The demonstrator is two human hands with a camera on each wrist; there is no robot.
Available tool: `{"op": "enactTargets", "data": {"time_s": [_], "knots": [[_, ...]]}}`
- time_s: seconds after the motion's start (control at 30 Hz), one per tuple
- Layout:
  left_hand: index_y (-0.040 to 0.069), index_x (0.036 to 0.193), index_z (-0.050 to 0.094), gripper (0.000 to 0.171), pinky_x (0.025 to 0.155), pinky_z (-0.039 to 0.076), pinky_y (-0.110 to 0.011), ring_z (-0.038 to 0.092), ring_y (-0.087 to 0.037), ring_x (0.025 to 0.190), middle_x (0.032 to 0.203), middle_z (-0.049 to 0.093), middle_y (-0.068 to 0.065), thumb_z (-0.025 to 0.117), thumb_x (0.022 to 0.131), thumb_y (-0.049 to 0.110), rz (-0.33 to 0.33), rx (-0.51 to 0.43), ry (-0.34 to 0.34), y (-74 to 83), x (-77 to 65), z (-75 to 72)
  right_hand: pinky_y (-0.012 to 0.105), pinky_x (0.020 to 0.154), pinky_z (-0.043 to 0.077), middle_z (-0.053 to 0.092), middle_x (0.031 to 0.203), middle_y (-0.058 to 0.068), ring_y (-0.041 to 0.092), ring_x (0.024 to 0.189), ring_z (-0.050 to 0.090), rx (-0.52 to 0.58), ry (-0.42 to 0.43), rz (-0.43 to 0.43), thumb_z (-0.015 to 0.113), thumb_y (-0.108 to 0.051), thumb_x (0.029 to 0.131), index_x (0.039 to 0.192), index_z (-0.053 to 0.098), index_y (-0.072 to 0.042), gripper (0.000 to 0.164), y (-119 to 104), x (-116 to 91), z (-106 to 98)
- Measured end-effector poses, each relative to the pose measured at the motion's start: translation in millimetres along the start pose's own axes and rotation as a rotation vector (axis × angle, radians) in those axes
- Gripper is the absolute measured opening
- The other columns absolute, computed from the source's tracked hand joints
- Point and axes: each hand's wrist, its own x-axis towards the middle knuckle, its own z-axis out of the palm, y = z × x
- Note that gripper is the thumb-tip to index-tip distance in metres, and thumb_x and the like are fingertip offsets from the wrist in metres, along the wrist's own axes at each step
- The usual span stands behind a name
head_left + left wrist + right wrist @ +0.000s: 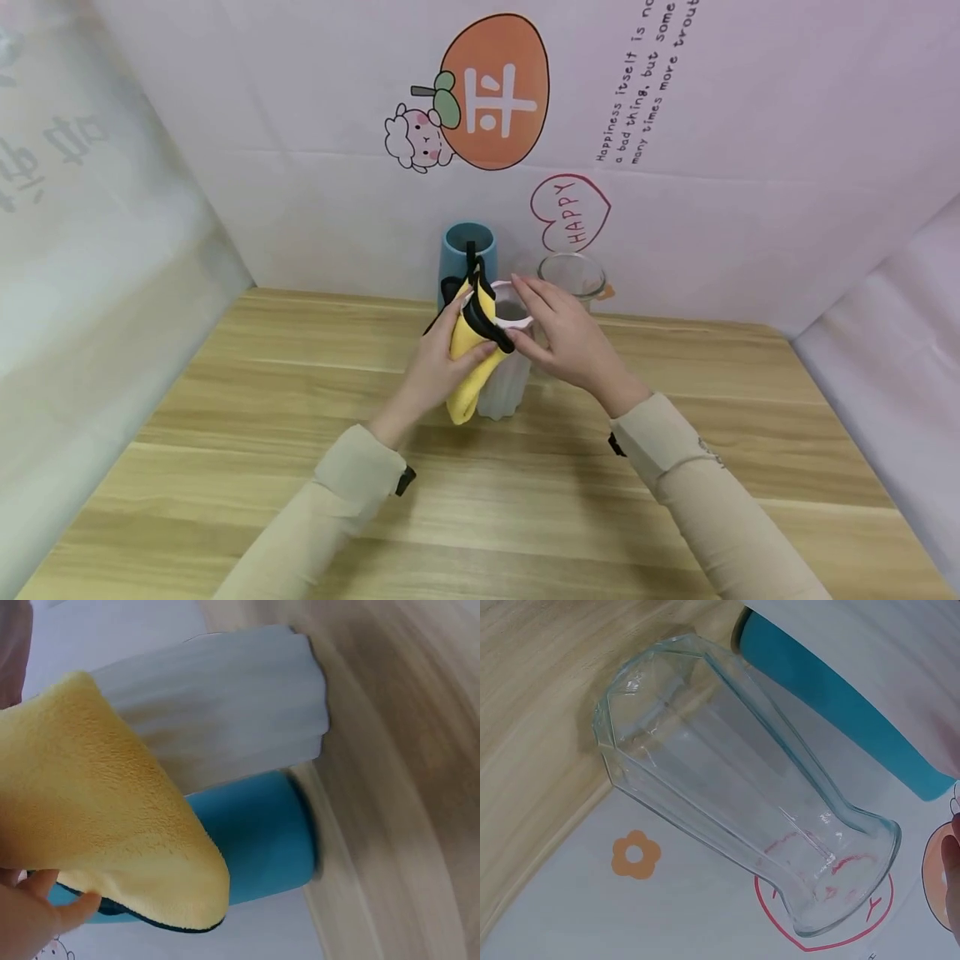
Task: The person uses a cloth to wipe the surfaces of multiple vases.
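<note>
My left hand (429, 371) pinches a folded yellow cloth (468, 367) with black edging, held at the left side of a white fluted vase (504, 385). In the left wrist view, the fuzzy cloth (112, 795) hangs in front of the white vase (232, 697), hiding part of it. My right hand (567, 337) grips the white vase at its rim, fingers on the far side and thumb on the near side, close to a corner of the cloth. The vase stands upright on the table. Only a sliver of the right hand (951, 874) shows in the right wrist view.
A blue vase (448, 260) stands behind the cloth, near the back wall. To the right of the white vase is a clear glass vase (720, 757) with a flared mouth. The wooden table (517, 508) meets a printed white backdrop (322, 217) at its rear edge.
</note>
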Motion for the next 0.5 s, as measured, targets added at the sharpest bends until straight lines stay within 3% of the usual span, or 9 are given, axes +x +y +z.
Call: {"op": "enactTargets", "data": {"time_s": [0.1, 0.2, 0.3, 0.5], "knots": [[0.009, 0.144, 0.04, 0.067, 0.077, 0.051, -0.035, 0.059, -0.026, 0.095, 0.129, 0.058, -0.013, 0.07, 0.087, 0.028, 0.003, 0.015, 0.043, -1.2, -3.2, 3.9, 0.051, 0.107, 0.042, 0.055, 0.134, 0.02, 0.036, 0.124, 0.051, 0.005, -0.007, 0.009, 0.021, -0.068, 0.094, 0.142, 0.043, -0.001, 0.086, 0, 0, -1], [0.006, 0.138, 0.047, 0.063, 0.086, 0.052, -0.041, 0.059, -0.029, 0.106, 0.134, 0.057, -0.014, 0.073, 0.085, 0.027, 0.012, 0.042, 0.068, -5.1, -6.3, 7.3, 0.051, 0.106, 0.043, 0.056, 0.133, 0.019, 0.035, 0.123, 0.053, 0.005, -0.01, 0.019, 0.021, -0.069, 0.093, 0.142, 0.043, -0.003, 0.085, -1, -1, -2], [0.007, 0.138, 0.048, 0.064, 0.097, 0.048, -0.048, 0.056, -0.032, 0.118, 0.139, 0.054, -0.014, 0.075, 0.083, 0.027, 0.011, 0.075, 0.069, -10.7, -9.5, 10.4, 0.051, 0.104, 0.044, 0.057, 0.131, 0.019, 0.034, 0.12, 0.054, -0.002, 0.001, 0.024, 0.022, -0.069, 0.093, 0.141, 0.045, -0.003, 0.085, -2, -1, -3], [0.01, 0.138, 0.048, 0.065, 0.105, 0.042, -0.055, 0.055, -0.034, 0.12, 0.135, 0.058, -0.012, 0.075, 0.082, 0.029, -0.028, 0.132, 0.032, -23.5, -17.1, 16.2, 0.05, 0.101, 0.046, 0.06, 0.125, 0.02, 0.035, 0.115, 0.056, -0.027, 0.067, 0.024, 0.024, -0.067, 0.093, 0.136, 0.052, -0.003, 0.082, -5, -2, -2]]}}
